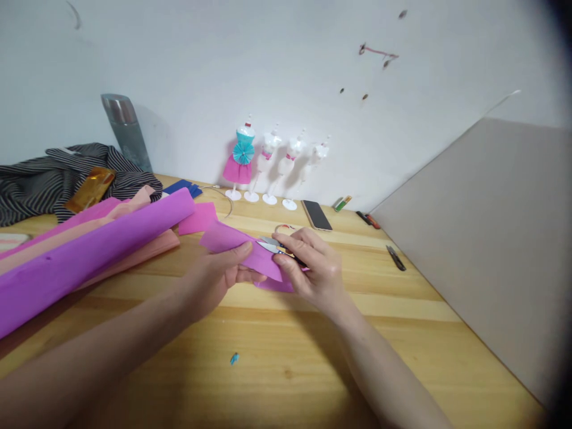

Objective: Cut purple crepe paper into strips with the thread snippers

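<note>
My left hand (214, 275) pinches a small piece of purple crepe paper (232, 241) above the wooden table (286, 345). My right hand (310, 265) is closed round a pair of small scissors (270, 245), whose blades meet the paper's right edge. A second purple scrap (274, 285) shows just under both hands.
Rolls of purple and pink crepe paper (89, 250) lie at the left, with a pink sheet (196, 217) beside them. Several small mannequins (268, 170) stand at the back wall, one dressed. A phone (316, 214), a flask (125, 131), striped cloth (49, 176) and snips (395, 258) are about.
</note>
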Action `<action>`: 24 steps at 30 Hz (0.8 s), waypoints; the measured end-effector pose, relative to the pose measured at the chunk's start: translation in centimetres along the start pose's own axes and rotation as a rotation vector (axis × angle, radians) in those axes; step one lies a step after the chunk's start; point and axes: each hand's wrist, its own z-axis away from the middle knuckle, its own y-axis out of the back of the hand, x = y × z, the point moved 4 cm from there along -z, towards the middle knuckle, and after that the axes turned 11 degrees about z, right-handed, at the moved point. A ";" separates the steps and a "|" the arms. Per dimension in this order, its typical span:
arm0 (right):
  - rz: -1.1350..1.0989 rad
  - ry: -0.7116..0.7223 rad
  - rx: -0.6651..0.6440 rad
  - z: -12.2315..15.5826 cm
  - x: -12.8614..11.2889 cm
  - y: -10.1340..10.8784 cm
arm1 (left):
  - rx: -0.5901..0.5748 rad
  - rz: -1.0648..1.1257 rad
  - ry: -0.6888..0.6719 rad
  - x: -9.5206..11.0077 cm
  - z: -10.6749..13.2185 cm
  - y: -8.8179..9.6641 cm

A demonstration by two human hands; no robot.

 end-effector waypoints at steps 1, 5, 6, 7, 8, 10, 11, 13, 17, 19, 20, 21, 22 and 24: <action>0.000 0.002 0.002 0.0 0.0 0.0 | 0.001 0.001 -0.001 0.0 0.0 0.0; 0.003 -0.006 -0.001 0.0 0.0 0.0 | -0.001 0.004 0.003 0.0 0.1 -0.1; 0.004 -0.006 -0.001 0.0 0.0 0.0 | -0.004 0.004 0.004 0.1 0.1 -0.1; 0.004 -0.002 0.000 0.1 0.0 0.0 | -0.007 0.004 0.006 0.1 0.2 -0.2; 0.004 0.004 0.002 0.1 0.0 0.0 | -0.009 0.004 0.007 0.1 0.2 -0.2; 0.005 0.013 0.005 0.1 0.0 0.0 | -0.011 0.004 0.013 0.1 0.2 -0.3; 0.007 0.014 0.006 0.1 0.0 0.0 | -0.013 0.004 0.014 0.1 0.2 -0.3; 0.009 0.011 0.006 0.1 0.0 -0.1 | -0.015 0.001 0.012 0.1 0.2 -0.3; -0.003 -0.001 -0.004 0.0 0.0 -0.1 | -0.011 -0.003 0.007 0.0 0.0 -0.1; -0.010 -0.008 -0.003 0.0 0.0 -0.1 | -0.013 -0.001 0.004 0.0 0.0 0.0; -0.013 -0.010 0.000 0.0 -0.1 -0.1 | -0.015 0.000 0.001 0.0 -0.1 0.0; -0.015 -0.012 0.002 0.0 -0.1 0.0 | -0.015 0.001 -0.001 0.0 -0.1 0.0; -0.017 -0.014 0.002 0.0 -0.1 0.0 | -0.015 0.001 -0.003 0.0 -0.1 0.0; -0.022 -0.020 0.000 -0.1 -0.1 0.0 | -0.020 -0.002 -0.003 0.0 -0.1 0.0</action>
